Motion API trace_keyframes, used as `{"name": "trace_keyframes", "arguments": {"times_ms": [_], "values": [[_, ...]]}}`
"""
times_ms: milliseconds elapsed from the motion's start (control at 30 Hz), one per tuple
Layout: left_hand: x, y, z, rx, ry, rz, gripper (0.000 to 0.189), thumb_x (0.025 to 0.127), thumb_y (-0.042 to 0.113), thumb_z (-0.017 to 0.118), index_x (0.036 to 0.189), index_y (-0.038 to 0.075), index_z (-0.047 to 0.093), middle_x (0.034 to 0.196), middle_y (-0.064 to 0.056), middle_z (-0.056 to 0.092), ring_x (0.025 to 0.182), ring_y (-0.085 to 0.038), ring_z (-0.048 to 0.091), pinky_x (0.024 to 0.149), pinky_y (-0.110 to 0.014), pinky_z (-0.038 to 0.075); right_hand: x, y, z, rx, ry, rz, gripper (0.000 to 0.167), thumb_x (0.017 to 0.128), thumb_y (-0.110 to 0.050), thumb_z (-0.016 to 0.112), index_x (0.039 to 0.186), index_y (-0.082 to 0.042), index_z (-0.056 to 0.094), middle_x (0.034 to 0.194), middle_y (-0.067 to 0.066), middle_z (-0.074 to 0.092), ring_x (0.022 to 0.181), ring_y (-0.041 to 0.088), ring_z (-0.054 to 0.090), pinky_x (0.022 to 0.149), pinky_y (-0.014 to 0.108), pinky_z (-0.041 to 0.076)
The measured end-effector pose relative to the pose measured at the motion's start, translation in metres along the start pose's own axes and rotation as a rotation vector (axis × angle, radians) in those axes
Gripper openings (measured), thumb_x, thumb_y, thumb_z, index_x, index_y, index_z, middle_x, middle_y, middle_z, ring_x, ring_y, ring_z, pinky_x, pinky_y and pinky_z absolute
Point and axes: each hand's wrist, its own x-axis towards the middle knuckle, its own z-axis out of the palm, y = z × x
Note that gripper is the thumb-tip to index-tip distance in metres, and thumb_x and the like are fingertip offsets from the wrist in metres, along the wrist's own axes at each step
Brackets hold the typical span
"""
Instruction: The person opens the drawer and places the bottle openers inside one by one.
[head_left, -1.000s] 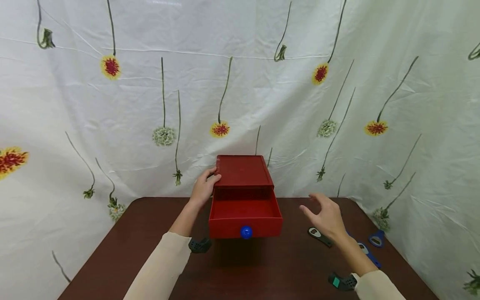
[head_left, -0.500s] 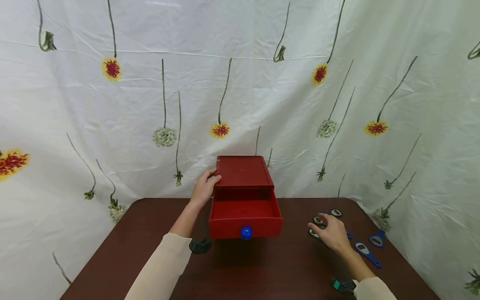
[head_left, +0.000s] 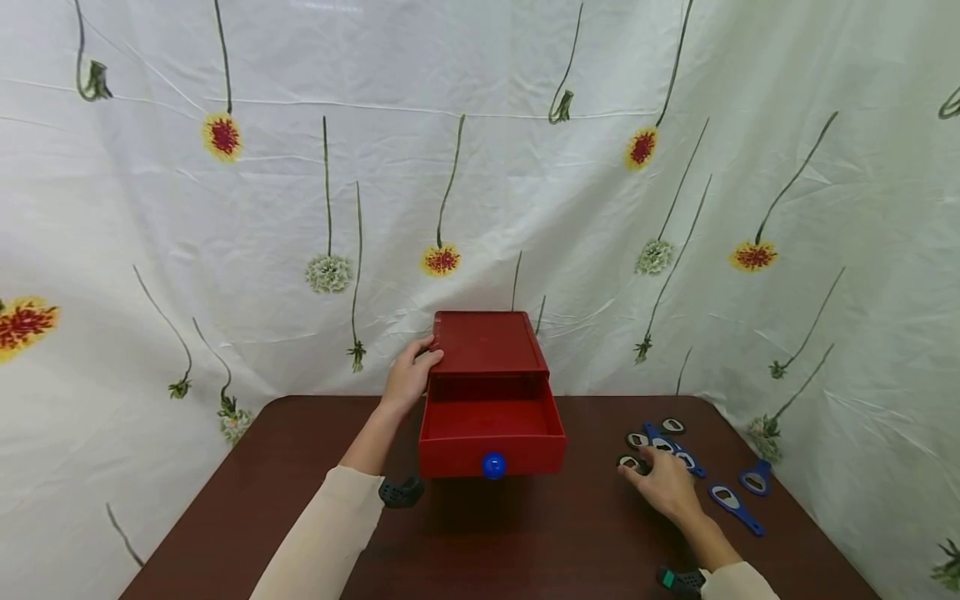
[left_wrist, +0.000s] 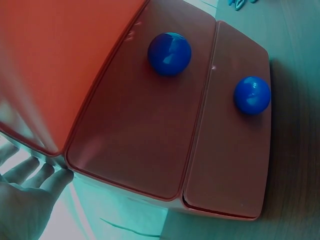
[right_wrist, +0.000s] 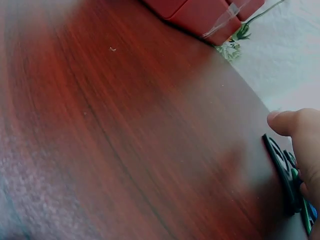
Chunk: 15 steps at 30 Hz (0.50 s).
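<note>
A red drawer cabinet [head_left: 491,340] stands on the dark table with its top drawer [head_left: 491,418] pulled out; no contents show inside. My left hand [head_left: 407,379] rests on the cabinet's upper left edge, fingers extended against it, as the left wrist view also shows. Over the bottle openers on the right, my right hand [head_left: 667,483] reaches low, thumb and fingers apart around a black bottle opener [head_left: 628,462]. In the right wrist view the thumb [right_wrist: 285,123] is clear of the black opener [right_wrist: 284,175]. Its other fingers are mostly hidden there.
Several blue and black bottle openers lie nearby, including a blue one [head_left: 737,508] nearer me and another [head_left: 756,478] by the right edge. Two lower drawers with blue knobs [left_wrist: 169,54] are closed. A flowered cloth [head_left: 480,192] hangs behind the table [head_left: 300,500].
My right hand has come down and slightly toward me onto the bottle openers, its thumb nearing the black one. My left hand and the cabinet have stayed put.
</note>
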Motion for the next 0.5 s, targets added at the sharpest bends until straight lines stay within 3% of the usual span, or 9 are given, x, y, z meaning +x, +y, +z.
{"name": "trace_keyframes", "arguments": {"times_ms": [300,500], "values": [[0.000,-0.001,-0.001,-0.001,0.004,0.000,0.056,0.107,0.032,0.055,0.158,0.011,0.044,0.158,-0.016,0.042,0.132,-0.039,0.052,0.104,-0.055,0.046,0.006,-0.004,0.004,-0.106,-0.037,-0.026,0.058,0.089,-0.030,0.082,0.126,0.012,0.067,0.118,0.031,0.068,0.109,0.050,0.063,0.089,0.062,0.051],[0.001,0.000,0.001,0.004,0.003,-0.001,0.056,0.107,0.031,0.054,0.158,0.010,0.044,0.157,-0.016,0.043,0.132,-0.039,0.051,0.104,-0.055,0.045,0.011,-0.002,0.002,-0.103,-0.081,-0.025,0.048,0.091,-0.021,0.080,0.125,0.010,0.068,0.120,0.030,0.067,0.111,0.049,0.063,0.089,0.060,0.052]]}}
